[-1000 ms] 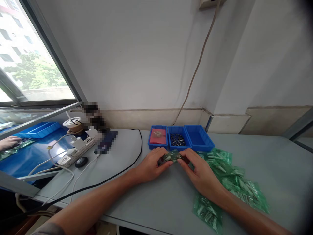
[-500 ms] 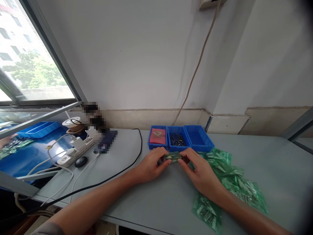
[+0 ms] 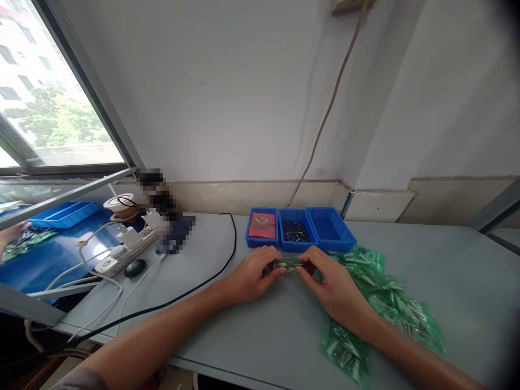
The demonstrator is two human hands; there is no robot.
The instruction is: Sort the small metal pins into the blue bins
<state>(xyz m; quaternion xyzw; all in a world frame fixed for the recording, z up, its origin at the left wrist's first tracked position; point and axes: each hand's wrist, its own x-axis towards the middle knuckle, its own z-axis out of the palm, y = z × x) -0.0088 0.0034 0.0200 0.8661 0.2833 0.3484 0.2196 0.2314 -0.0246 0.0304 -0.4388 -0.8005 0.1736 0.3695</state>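
Observation:
A small green plastic bag (image 3: 290, 264) is stretched between my two hands, just in front of the blue bins. My left hand (image 3: 254, 273) pinches its left end between thumb and fingers, and my right hand (image 3: 331, 281) pinches its right end. Behind them, the middle blue bin (image 3: 295, 231) contains dark metal pieces. The left bin (image 3: 262, 225) holds a red sheet with a small pale item on it. In the right bin (image 3: 330, 228) nothing shows. Several filled green bags (image 3: 398, 306) lie heaped beside and beyond my right forearm, and another (image 3: 345, 352) rests nearer the front edge.
A black cable (image 3: 182, 298) curves over the grey table (image 3: 244, 330) beneath my left forearm. To the left are a power strip (image 3: 122, 257), a black round object (image 3: 135, 268) and white cords. Past the metal frame, another person's hand (image 3: 14, 232) shows at a blue table.
The bag between my hands now looks narrower and flatter, its face tilted differently. Both hands have barely moved and keep their pinch.

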